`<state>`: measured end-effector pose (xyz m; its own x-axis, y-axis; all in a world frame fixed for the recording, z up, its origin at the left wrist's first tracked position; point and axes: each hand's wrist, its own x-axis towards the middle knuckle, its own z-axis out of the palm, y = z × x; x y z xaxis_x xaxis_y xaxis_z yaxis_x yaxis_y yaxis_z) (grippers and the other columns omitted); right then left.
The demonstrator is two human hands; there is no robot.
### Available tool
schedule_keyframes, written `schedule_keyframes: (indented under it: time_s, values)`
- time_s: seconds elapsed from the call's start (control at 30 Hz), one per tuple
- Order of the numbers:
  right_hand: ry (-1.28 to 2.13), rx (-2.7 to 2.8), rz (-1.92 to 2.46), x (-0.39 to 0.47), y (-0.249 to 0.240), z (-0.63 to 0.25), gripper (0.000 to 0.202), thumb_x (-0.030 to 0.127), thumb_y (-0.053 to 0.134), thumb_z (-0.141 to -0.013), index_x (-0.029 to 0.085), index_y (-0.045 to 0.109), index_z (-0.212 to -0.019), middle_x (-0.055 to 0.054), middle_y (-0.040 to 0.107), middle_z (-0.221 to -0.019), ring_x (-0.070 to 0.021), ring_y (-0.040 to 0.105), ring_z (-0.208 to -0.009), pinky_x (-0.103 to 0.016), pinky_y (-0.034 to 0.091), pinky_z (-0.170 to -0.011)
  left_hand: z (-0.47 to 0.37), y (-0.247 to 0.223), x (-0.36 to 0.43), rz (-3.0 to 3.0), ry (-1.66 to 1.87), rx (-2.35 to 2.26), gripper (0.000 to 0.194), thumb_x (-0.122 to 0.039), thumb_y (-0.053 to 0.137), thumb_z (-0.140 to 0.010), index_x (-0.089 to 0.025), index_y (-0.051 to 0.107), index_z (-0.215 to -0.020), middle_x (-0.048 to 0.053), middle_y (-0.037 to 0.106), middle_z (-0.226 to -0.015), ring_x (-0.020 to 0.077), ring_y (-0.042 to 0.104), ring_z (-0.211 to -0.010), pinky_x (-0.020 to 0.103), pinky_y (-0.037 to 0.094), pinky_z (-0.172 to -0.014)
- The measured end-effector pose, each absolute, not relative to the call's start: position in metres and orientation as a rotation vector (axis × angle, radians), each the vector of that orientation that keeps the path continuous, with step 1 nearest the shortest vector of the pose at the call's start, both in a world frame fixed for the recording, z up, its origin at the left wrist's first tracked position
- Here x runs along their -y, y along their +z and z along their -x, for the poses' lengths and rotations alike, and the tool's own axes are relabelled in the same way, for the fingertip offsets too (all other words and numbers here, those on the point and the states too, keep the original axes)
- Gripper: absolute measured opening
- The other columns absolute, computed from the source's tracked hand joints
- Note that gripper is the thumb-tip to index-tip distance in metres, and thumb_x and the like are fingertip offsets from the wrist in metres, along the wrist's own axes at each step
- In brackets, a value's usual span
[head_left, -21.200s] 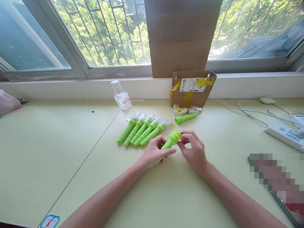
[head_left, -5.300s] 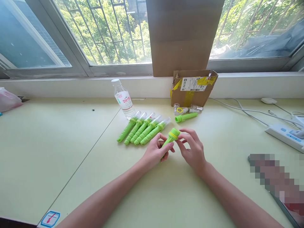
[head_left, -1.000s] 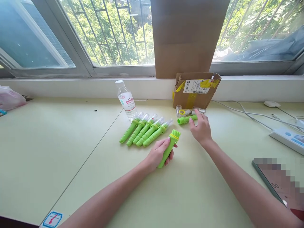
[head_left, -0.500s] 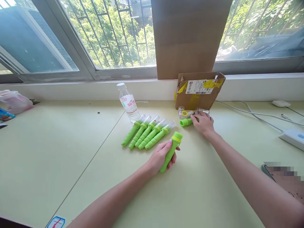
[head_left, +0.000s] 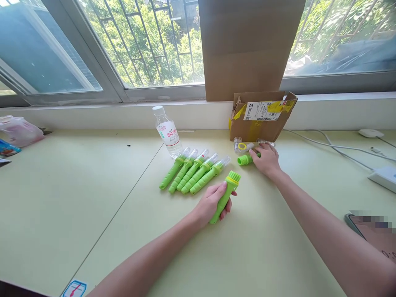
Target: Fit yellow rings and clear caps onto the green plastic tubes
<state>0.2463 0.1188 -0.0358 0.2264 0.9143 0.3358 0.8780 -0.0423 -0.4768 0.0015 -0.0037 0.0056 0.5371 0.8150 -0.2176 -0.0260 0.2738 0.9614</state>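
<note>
While the left hand (head_left: 212, 203) wraps around a green handle (head_left: 224, 196), its long axis tilts up and away, threaded end toward the window. Farther off, the right hand (head_left: 266, 161) rests curled over a second handle (head_left: 245, 159) lying crosswise near the box (head_left: 262, 123).

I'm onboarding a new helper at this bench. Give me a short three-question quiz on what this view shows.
1. True or false: the left hand holds a green handle.
2. How many capped green pieces lie in the row beside the water bottle?
3. The right hand rests nearest the: A) power strip B) cardboard box C) pink bag

Key: 1 true; 2 five; 3 B
</note>
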Motion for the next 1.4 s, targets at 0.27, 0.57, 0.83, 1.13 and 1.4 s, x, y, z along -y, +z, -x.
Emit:
schedule_keyframes:
  time_s: [0.27,0.57,0.83,1.13,1.4]
  values:
    - [0.125,1.455,2.002,-0.118,-0.035,-0.255,0.035,0.043,0.048,-0.084,0.024,0.073,-0.099,-0.011,0.052,-0.127,-0.0339,0.041,-0.122,-0.056,0.031,-0.102,-0.002,0.006,0.003,-1.168,0.655,-0.828,0.049,-0.059,0.036,-0.090,-0.015,0.056,-0.089,-0.003,0.052,-0.052,0.0083,0.042,-0.035,0.020,0.033,-0.036]
    - [0.174,1.475,2.049,-0.116,-0.033,-0.257,0.037,0.047,0.048,-0.084,0.030,0.069,-0.109,-0.009,0.050,-0.132,-0.0370,0.045,-0.118,-0.067,0.026,-0.100,-0.002,0.005,0.004,-1.166,0.661,-0.832,0.050,-0.061,0.037,-0.089,-0.015,0.056,-0.089,-0.003,0.053,-0.052,0.0082,0.042,-0.035,0.020,0.033,-0.036]
    - [0.064,1.449,1.970,-0.107,-0.029,-0.256,0.042,0.045,0.053,-0.082,0.031,0.063,-0.120,-0.010,0.045,-0.134,-0.0364,0.039,-0.122,-0.057,0.037,-0.098,-0.002,0.006,0.003,-1.169,0.661,-0.834,0.050,-0.061,0.037,-0.089,-0.015,0.056,-0.089,-0.002,0.053,-0.053,0.0084,0.042,-0.036,0.020,0.033,-0.036]
    - [0.029,1.595,1.570,-0.054,-0.007,-0.216,0.035,0.039,0.052,-0.086,0.029,0.064,-0.117,-0.008,0.043,-0.135,-0.0302,0.036,-0.128,-0.052,0.032,-0.106,-0.002,0.007,0.003,-1.160,0.653,-0.858,0.050,-0.062,0.038,-0.088,-0.015,0.056,-0.090,-0.003,0.052,-0.052,0.0085,0.042,-0.035,0.020,0.032,-0.035]
    - [0.606,1.529,1.356,0.008,0.004,-0.194,0.030,0.040,0.053,-0.088,0.036,0.063,-0.116,-0.003,0.045,-0.137,-0.0244,0.039,-0.131,-0.046,0.037,-0.106,-0.003,0.004,0.002,-1.197,0.659,-0.853,0.050,-0.061,0.036,-0.090,-0.016,0.055,-0.089,-0.003,0.052,-0.053,0.0078,0.042,-0.035,0.019,0.033,-0.036]
